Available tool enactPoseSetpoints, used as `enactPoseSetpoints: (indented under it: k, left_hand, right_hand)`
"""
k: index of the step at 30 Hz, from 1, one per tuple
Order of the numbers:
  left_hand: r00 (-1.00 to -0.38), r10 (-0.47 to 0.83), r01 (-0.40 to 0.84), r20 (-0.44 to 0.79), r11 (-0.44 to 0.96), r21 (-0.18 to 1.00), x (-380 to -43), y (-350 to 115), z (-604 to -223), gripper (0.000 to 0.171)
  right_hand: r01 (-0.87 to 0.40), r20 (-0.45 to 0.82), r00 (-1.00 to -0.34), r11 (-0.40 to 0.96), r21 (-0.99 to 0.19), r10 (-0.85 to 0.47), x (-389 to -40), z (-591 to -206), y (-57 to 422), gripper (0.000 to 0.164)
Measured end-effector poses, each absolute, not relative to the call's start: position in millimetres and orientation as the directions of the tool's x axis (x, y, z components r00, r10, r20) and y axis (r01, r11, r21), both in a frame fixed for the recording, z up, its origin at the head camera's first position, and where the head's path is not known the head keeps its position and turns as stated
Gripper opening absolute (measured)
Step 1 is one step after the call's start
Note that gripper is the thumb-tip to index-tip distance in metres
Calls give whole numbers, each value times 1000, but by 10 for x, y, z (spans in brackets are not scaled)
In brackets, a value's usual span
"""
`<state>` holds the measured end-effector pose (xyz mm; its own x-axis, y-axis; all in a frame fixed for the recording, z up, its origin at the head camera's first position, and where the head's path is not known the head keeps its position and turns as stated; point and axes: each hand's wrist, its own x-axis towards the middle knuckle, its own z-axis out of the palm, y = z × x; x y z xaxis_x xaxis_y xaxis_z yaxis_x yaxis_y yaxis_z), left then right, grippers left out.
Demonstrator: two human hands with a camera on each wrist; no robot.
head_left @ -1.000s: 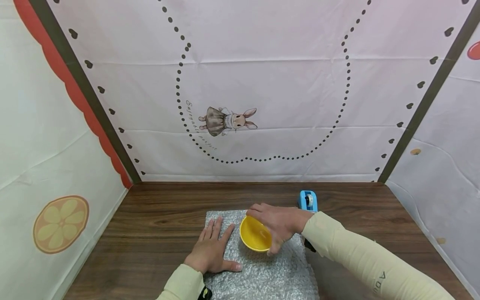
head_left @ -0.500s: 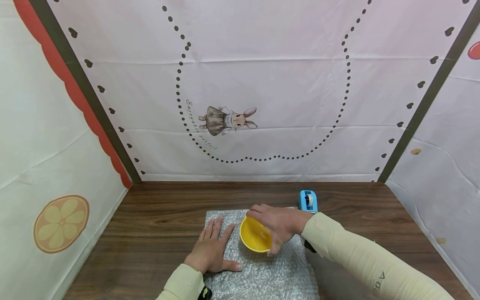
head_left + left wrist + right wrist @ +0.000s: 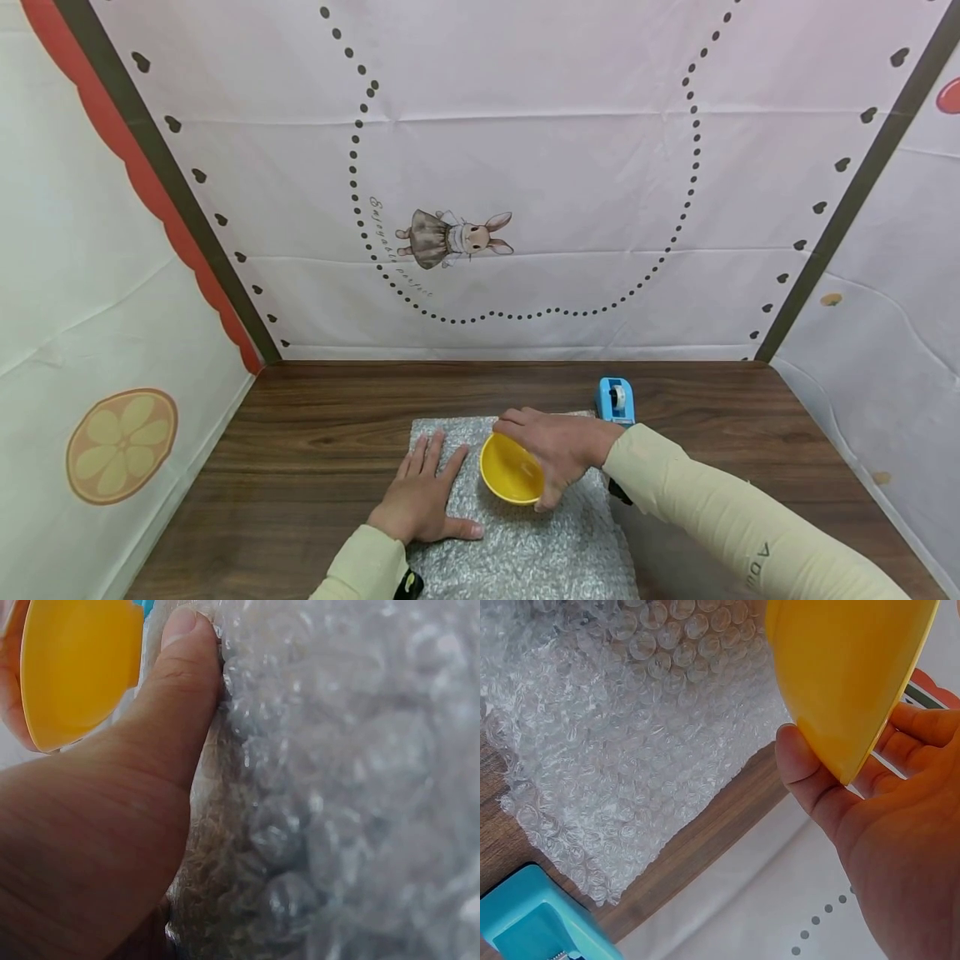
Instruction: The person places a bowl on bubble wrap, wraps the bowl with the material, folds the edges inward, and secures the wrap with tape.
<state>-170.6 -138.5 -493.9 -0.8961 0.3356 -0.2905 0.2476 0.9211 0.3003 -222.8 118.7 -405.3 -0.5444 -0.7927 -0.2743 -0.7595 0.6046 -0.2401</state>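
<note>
A yellow bowl [image 3: 510, 473] stands over a sheet of bubble wrap [image 3: 551, 558], its hollow side facing up in the head view. Across its right side, my right hand [image 3: 558, 450] holds the rim, fingers at the far edge and thumb at the near one. The right wrist view shows a thumb [image 3: 799, 757] against the outer wall of the bowl [image 3: 847, 675]. Left of the bowl, my left hand [image 3: 423, 500] lies flat on the bubble wrap with its fingers spread. Its thumb [image 3: 184, 671] rests along the wrap in the left wrist view.
A blue tape dispenser [image 3: 616, 402] stands at the wrap's far right corner. Everything lies on a dark wooden table [image 3: 322, 442]. Printed white cloth [image 3: 585, 183] walls the table at the back and both sides.
</note>
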Motion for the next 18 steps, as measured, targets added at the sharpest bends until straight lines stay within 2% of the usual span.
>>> enactPoseSetpoints:
  k: [7, 18]
  left_hand:
    - [-898, 313, 219, -310, 928, 303, -1648, -1334, -4751, 119]
    - [-900, 302, 214, -316, 935, 284, -1641, -1322, -4724, 117]
  right_hand:
    - [-764, -279, -538, 600, -240, -796, -2230, -4063, 1175, 117]
    - [-771, -282, -526, 590, -239, -802, -2229, -4091, 1157, 116]
